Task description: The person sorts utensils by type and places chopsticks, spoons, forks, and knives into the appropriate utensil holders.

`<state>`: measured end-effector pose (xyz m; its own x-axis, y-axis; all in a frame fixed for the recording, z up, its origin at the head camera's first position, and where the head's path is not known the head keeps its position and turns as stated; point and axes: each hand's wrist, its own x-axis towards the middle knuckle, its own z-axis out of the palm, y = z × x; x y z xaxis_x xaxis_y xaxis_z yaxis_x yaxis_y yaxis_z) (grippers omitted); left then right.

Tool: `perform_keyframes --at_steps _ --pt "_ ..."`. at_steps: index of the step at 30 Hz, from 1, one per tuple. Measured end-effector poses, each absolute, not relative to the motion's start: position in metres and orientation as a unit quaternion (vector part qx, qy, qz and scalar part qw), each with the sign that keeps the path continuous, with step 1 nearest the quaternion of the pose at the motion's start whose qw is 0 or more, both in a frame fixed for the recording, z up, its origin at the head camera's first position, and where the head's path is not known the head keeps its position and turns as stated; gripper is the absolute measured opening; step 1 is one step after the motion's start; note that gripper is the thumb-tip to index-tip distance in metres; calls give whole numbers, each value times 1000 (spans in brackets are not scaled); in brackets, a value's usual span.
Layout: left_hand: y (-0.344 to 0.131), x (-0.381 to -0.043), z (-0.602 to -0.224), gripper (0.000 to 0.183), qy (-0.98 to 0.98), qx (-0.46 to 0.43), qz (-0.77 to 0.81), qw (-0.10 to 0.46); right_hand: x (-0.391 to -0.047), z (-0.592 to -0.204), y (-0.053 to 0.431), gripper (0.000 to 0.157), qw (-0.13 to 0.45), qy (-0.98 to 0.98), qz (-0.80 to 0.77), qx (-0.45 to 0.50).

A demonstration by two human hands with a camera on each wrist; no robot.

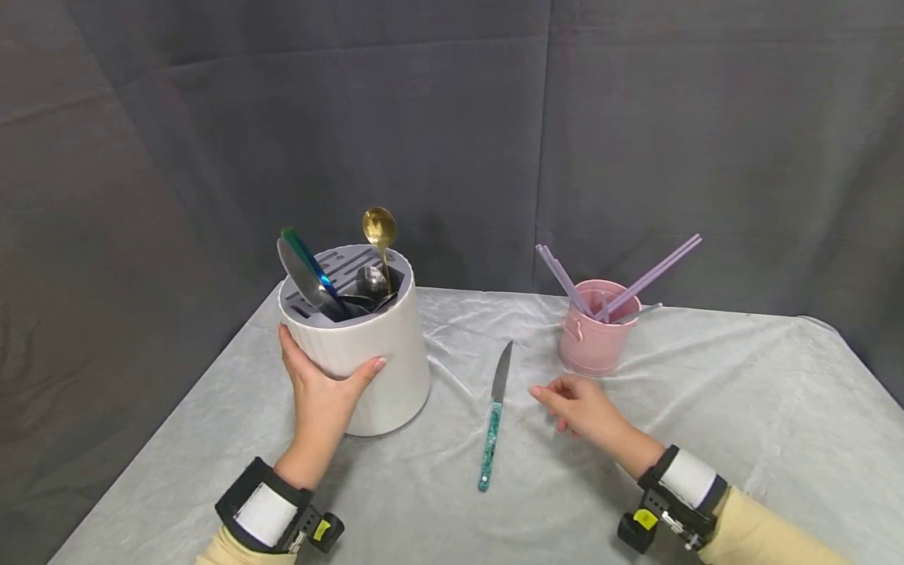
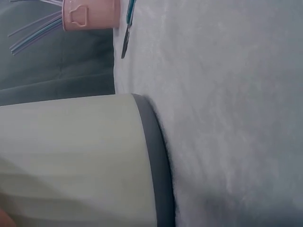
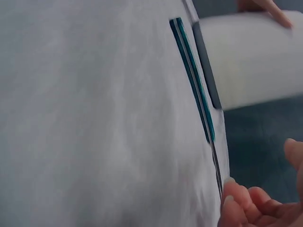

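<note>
A white cylindrical cutlery holder (image 1: 384, 369) with a grey slotted top stands on the left of the table. My left hand (image 1: 321, 388) holds its near left side, thumb across the front; most of the fingers are hidden behind the wall. A table knife (image 1: 493, 424) with a marbled teal handle lies right of the holder, blade pointing away from me. My right hand (image 1: 582, 408) hovers right of the knife, apart from it, fingers loosely bent and holding nothing. In the right wrist view the fingertips (image 3: 229, 201) appear near the knife's blade.
Out of the holder stick a gold spoon (image 1: 379, 227), a silver spoon (image 1: 371, 281) and blue-green cutlery (image 1: 308, 257). A small pink bucket (image 1: 596, 345) with purple straws (image 1: 653, 275) stands behind my right hand. Grey cloth (image 1: 452, 141) hangs behind the table.
</note>
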<state>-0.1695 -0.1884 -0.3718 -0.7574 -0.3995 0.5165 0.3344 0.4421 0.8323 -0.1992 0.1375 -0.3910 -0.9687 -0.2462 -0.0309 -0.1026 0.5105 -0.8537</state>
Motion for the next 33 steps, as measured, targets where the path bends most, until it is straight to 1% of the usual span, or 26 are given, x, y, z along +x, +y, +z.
perform_keyframes --at_steps 3,8,12,15,19,21,26,29,33 --pt "-188 -170 -372 135 -774 17 -528 349 -203 -391 121 35 108 875 -462 -99" --pt "-189 -168 -372 126 -774 20 -529 347 -214 -393 94 39 147 907 -380 -110" --pt "-188 -168 -372 125 -776 23 -528 345 -220 -396 80 40 157 921 -335 -125" --pt "-187 -168 -372 125 -775 21 -527 347 -223 -396 75 41 167 923 -327 -114" --pt "-189 -169 -371 125 -775 13 -522 356 -227 -392 71 38 200 914 -344 -83" --pt "-189 -169 -371 125 -776 14 -520 357 -226 -390 70 33 217 908 -353 -65" --pt "-188 -168 -370 124 -775 24 -523 354 -226 -387 71 24 236 896 -376 -26" --pt "-188 -168 -371 124 -776 24 -522 352 -224 -387 76 18 242 877 -414 -1" --pt "-188 -168 -371 123 -777 21 -521 353 -220 -385 83 13 229 856 -462 0"
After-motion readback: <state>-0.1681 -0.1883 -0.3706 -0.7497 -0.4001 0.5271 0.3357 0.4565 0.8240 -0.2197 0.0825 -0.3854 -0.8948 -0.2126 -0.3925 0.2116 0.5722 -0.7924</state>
